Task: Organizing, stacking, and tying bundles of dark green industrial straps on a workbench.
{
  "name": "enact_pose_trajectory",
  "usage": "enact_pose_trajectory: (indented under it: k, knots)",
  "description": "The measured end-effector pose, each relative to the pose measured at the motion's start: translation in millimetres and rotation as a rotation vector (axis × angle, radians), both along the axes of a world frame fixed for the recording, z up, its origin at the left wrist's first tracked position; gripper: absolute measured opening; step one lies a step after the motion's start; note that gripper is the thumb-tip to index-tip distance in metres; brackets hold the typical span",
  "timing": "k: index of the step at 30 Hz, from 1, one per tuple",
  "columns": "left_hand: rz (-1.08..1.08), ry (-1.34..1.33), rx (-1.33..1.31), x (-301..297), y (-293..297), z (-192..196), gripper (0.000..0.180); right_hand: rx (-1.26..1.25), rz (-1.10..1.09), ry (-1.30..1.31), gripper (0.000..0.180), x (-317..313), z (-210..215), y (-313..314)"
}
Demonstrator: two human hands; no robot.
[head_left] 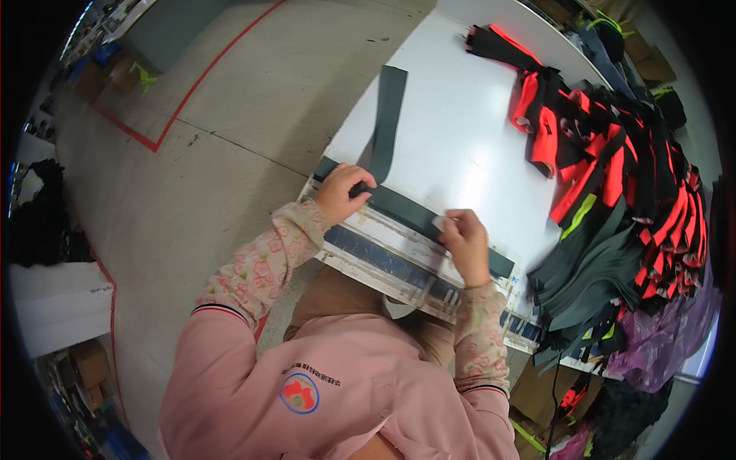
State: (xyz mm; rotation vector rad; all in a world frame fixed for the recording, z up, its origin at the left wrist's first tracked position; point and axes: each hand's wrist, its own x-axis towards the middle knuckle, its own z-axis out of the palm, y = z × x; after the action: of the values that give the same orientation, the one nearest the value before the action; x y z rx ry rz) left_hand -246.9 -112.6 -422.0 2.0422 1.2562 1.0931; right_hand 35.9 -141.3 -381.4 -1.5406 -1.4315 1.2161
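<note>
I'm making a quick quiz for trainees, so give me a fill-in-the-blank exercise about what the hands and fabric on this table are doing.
1. The left hand presses down on a long dark ____ lying along the near edge of the white table.
2. The right hand pinches a small ____ piece at that strip.
3. The pile of cut pieces at the person's right is mostly black and ____.

Missing words: strip; white; red

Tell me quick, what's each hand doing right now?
Left hand: closed, pressing down on the dark fabric strip at the table edge.
Right hand: fingers pinched on a small pale piece at the same strip.
</note>
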Motion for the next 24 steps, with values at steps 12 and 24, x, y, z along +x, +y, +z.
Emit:
enact_pose_trajectory:
  k: [12, 24]
  knots:
    - [-0.041, 0.044, -0.106, -7, -1, 7, 0.033, 0.128, -0.061, -0.171, 0.011, 67, -4, -42]
    - [-0.038, 0.022, -0.116, -6, 0, 7, 0.03, 0.162, -0.004, -0.233, 0.013, 63, 6, -37]
